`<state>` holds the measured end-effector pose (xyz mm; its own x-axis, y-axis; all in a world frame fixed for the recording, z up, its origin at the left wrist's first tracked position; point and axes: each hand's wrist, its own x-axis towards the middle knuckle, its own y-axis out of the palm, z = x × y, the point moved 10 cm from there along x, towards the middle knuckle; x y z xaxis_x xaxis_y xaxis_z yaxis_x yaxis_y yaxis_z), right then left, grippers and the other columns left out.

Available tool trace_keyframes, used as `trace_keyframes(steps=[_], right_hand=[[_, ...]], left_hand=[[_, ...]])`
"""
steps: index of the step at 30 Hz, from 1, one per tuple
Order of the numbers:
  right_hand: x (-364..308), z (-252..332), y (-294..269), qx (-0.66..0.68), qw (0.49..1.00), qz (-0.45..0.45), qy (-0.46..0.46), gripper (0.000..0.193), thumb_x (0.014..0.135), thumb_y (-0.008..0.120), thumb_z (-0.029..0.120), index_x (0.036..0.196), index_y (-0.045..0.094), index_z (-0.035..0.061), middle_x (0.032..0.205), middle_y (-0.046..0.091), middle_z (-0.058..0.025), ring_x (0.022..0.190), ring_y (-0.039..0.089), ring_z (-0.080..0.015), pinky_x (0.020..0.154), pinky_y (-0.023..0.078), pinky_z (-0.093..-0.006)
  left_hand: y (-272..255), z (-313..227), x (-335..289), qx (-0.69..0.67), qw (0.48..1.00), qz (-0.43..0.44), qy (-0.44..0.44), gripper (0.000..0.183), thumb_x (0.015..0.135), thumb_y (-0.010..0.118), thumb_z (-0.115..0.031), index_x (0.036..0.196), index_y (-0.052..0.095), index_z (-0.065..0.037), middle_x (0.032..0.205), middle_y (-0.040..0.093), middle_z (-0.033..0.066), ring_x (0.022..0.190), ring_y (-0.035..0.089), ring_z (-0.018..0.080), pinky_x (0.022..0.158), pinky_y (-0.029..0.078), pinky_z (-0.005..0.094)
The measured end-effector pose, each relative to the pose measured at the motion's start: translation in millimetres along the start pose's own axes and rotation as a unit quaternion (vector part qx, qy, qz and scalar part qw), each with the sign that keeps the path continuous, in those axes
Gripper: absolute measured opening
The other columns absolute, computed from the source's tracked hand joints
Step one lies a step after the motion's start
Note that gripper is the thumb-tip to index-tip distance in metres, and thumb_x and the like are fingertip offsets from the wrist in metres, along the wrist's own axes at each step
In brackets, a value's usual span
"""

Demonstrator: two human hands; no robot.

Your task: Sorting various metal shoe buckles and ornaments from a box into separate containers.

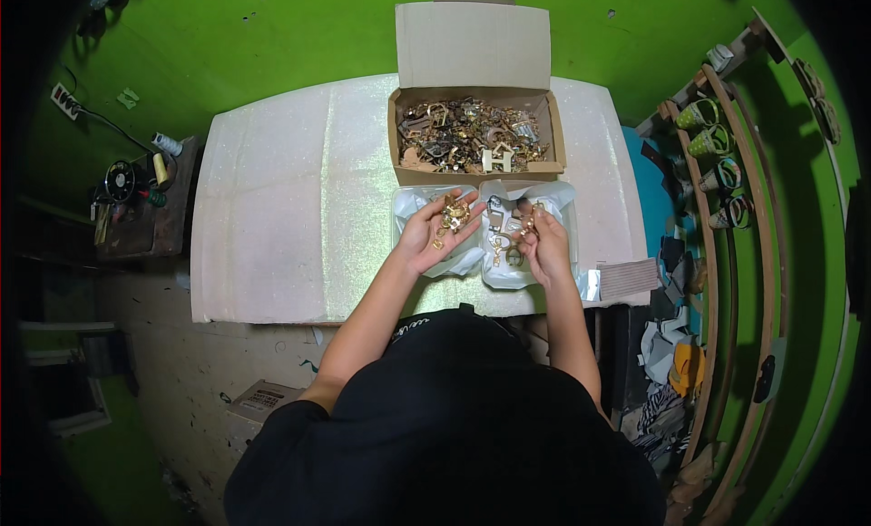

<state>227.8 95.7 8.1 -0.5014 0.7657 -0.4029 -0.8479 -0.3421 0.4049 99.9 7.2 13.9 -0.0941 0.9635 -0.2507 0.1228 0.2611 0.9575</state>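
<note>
My left hand (423, 238) is palm up over the left paper-lined tray (400, 197). It cups a small heap of shiny gold-coloured metal fittings (455, 215), some of them buckle-like. My right hand (550, 246) is over the right side of the right lined tray (563, 197). Its fingers are pinched around a small gold-coloured metal fitting (527, 225), whose exact kind is too small to tell. Inside the right tray lie gold and silver fittings (496, 245), including ring-like pieces. My left hand hides much of the left tray's contents.
Behind the trays stands an open cardboard box (477, 176) full of mixed metal fittings, its lid upright. A pale shiny cloth covers the table (263, 199). A sewing machine part (120, 181) is at left; a wooden rack (726, 163) with sandals stands at right.
</note>
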Motion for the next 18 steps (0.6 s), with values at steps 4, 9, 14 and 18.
trace_keyframes(steps=[4, 9, 14, 18], right_hand=[[7.6, -1.4, -27.3, -0.155, 0.987, -0.049, -0.012, 0.022, 0.087, 0.042, 0.011, 0.106, 0.045, -0.0003, 0.077, 0.053, -0.0068, 0.054, 0.054, -0.0117, 0.039, 0.039, -0.0207], [20.7, -10.2, -33.0, -0.373, 0.926, 0.002, -0.059, 0.025, 0.082, 0.046, 0.004, 0.106, 0.045, -0.0018, 0.073, 0.052, -0.0060, 0.054, 0.053, -0.0096, 0.039, 0.039, -0.0194], [24.4, -13.8, -32.6, -0.550, 0.826, 0.018, -0.126, 0.031, 0.078, 0.050, 0.003, 0.108, 0.045, -0.0013, 0.085, 0.056, -0.0119, 0.073, 0.058, -0.0192, 0.058, 0.047, -0.0279], [12.4, 16.0, -19.6, -0.622, 0.747, -0.046, -0.230, 0.032, 0.076, 0.050, 0.003, 0.108, 0.047, -0.0001, 0.094, 0.054, -0.0146, 0.083, 0.055, -0.0220, 0.071, 0.045, -0.0303]], left_hand=[[-4.0, -5.6, -0.4, 0.006, 1.000, -0.001, 0.004, 0.027, 0.089, 0.031, -0.017, 0.111, 0.040, -0.005, 0.123, 0.039, 0.0156, 0.117, 0.036, 0.0305, 0.096, 0.033, 0.0424], [-6.3, -7.2, 1.0, 0.004, 1.000, 0.005, 0.002, 0.027, 0.089, 0.031, -0.017, 0.112, 0.040, -0.006, 0.123, 0.039, 0.0147, 0.118, 0.035, 0.0301, 0.097, 0.032, 0.0422], [-2.4, -4.6, 0.8, 0.003, 1.000, 0.005, -0.004, 0.027, 0.088, 0.031, -0.017, 0.112, 0.040, -0.006, 0.124, 0.039, 0.0140, 0.119, 0.034, 0.0300, 0.097, 0.031, 0.0424], [1.5, -3.7, 0.1, 0.006, 1.000, 0.016, -0.007, 0.030, 0.088, 0.032, -0.017, 0.115, 0.039, -0.005, 0.125, 0.037, 0.0142, 0.119, 0.034, 0.0298, 0.098, 0.031, 0.0419]])
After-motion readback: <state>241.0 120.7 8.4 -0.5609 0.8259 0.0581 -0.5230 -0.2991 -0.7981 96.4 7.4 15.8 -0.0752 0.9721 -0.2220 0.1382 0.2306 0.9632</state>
